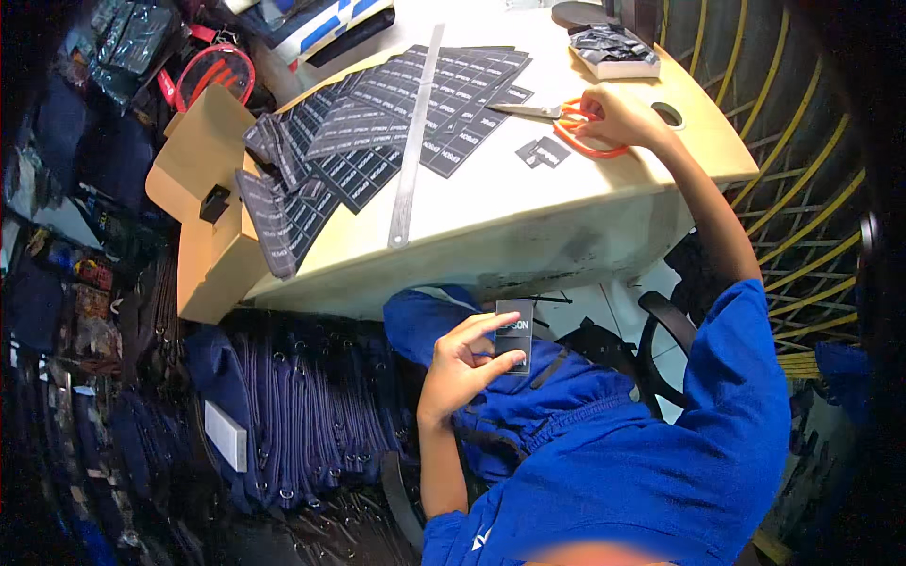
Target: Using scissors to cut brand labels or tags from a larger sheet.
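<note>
Above my lap, my left hand (469, 363) pinches a small dark printed label strip (514, 346) between thumb and fingers. At the right of the table, my right hand (612, 115) grips the orange handles of a pair of scissors (536, 111), whose blades point left. Just below the blades lie a few small cut labels (547, 153). Overlapping dark printed label sheets (377, 118) spread over the middle and left of the table. Across them rests a long metal ruler (412, 170), its near end close to the front edge.
An open cardboard box (209, 245) stands at the table's left end. A small tray (618, 68) full of dark pieces sits at the back right, near a round hole (667, 115) in the tabletop. Many dark blue straps (307, 410) hang below left. Yellow-edged metal grating (802, 189) lines the right.
</note>
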`<state>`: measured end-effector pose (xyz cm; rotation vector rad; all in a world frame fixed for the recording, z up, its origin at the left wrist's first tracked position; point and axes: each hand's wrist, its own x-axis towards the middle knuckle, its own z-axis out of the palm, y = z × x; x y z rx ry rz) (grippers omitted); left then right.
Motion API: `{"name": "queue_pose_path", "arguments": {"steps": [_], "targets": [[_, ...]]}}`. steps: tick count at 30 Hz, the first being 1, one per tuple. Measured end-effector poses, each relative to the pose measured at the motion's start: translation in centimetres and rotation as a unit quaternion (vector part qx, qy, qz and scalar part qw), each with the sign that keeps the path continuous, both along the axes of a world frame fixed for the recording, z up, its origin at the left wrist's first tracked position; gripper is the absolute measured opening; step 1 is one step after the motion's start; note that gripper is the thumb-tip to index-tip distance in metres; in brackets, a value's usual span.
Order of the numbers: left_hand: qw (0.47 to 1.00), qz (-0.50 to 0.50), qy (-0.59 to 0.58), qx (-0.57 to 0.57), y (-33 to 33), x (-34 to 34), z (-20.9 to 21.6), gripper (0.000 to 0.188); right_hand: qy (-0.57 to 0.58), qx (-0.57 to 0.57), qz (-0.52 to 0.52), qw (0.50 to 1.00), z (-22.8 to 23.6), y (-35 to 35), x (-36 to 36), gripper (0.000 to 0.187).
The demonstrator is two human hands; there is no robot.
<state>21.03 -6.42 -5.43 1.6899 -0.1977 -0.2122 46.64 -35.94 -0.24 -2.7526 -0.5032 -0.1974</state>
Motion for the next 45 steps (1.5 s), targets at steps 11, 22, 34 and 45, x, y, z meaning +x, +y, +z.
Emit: {"name": "queue_pose_path", "arguments": {"steps": [11,22,34,45], "targets": [[0.995,0.034,-0.094,-0.011,-2.0,7.2,2.6,0.050,-0.224,0.272,0.104,0.930,0.4,2.6,-6.4,0.023],[0.946,-0.041,0.001,-0.321,-6.2,18.6,7.1,0.044,0.395,0.726,0.192,0.529,-11.0,16.6,-17.4,0.062],[0.954,-0.018,0.033,-0.298,-7.4,15.8,4.9,0.042,0.545,0.741,0.377,0.106,-9.0,17.9,-15.4,0.083],[0.960,-0.024,0.004,-0.278,-7.9,14.4,6.4,0.042,0.529,0.785,0.274,0.170,-5.7,14.1,-15.8,0.083]]}}
